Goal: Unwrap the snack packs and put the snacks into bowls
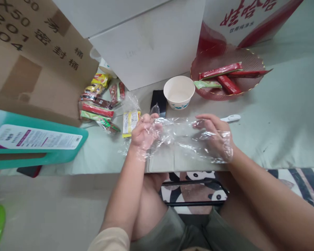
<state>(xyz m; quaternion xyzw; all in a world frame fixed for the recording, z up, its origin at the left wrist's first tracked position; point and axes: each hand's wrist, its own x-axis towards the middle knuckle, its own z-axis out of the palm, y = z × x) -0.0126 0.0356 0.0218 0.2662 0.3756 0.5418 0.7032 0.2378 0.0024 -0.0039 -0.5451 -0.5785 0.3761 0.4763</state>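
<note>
In the middle of the frame, clear plastic film (172,134) is spread lengthwise, left to right, between the curled left hand (146,131), where it is held, and the right hand (216,134), which is covered by it; the right grip cannot be told.
</note>
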